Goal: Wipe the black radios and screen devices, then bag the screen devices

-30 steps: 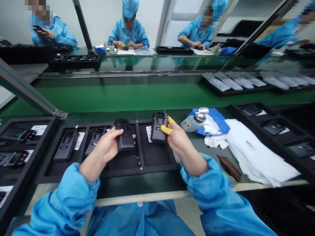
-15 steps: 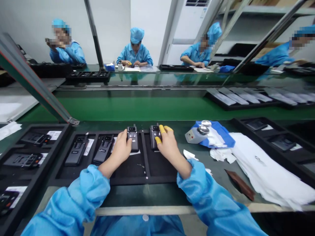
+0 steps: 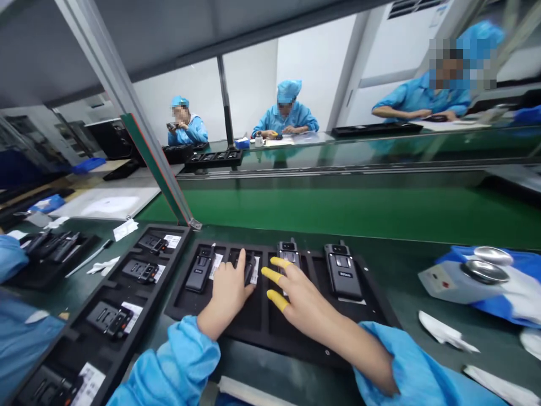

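Note:
A black foam tray (image 3: 359,316) on the bench in front of me holds several black handheld devices, each upright in its own slot. My left hand (image 3: 227,290) lies over the second device (image 3: 250,269), fingers curled round its body. My right hand (image 3: 298,301), with yellow finger cots on two fingers, is spread flat over the tray, fingertips just below the third device (image 3: 288,252). The first device (image 3: 200,269) and the fourth device (image 3: 342,274) stand untouched on either side.
A second black tray (image 3: 127,316) of devices with paper labels sits to the left. A small grey unit with metal discs (image 3: 460,276) lies on blue cloth at right. A green conveyor belt (image 3: 359,208) runs behind; several co-workers in blue sit across it.
Both devices I was holding now rest in tray slots. My hands have shifted left along the tray, the right one letting go and opening. The view has swung left and up.

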`<control>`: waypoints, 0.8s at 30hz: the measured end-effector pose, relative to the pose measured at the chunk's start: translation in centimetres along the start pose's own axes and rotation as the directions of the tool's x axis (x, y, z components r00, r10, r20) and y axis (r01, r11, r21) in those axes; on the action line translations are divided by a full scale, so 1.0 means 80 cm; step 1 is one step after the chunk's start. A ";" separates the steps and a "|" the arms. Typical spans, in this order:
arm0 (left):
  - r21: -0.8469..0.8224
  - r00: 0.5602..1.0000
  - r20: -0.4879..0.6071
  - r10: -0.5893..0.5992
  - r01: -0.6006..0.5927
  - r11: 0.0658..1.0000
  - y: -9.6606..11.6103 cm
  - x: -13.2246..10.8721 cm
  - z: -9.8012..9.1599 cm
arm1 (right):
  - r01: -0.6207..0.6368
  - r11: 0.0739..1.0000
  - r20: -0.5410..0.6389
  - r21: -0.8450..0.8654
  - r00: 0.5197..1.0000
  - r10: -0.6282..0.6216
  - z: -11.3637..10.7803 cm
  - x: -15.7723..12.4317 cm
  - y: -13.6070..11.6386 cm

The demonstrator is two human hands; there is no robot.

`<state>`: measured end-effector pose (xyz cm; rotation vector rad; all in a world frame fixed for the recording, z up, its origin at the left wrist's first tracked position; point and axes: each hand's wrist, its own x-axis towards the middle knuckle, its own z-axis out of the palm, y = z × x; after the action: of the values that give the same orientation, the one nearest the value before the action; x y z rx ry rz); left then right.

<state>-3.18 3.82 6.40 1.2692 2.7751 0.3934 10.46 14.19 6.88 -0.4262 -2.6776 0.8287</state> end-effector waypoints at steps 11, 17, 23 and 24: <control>-0.628 0.992 -0.018 -0.123 0.084 0.774 -0.004 -0.005 0.007 | -0.385 0.384 0.319 0.839 0.920 0.226 0.043 0.010 -0.032; -0.400 0.991 -0.132 -0.016 -0.038 0.916 -0.025 -0.024 0.000 | -0.381 0.194 0.329 0.904 0.910 0.254 0.053 0.006 -0.026; 0.019 0.972 -0.149 -0.180 0.185 0.983 -0.091 -0.010 -0.026 | -0.403 0.091 0.363 0.911 0.886 0.290 0.056 0.002 -0.007; 0.075 0.974 -0.128 -0.186 0.196 0.978 -0.095 -0.008 -0.026 | -0.403 0.086 0.365 0.911 0.887 0.284 0.057 0.002 -0.006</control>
<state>-8.72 -1.84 6.42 1.0116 3.0131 0.3492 8.54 11.62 3.63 -0.6419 -1.4096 2.5114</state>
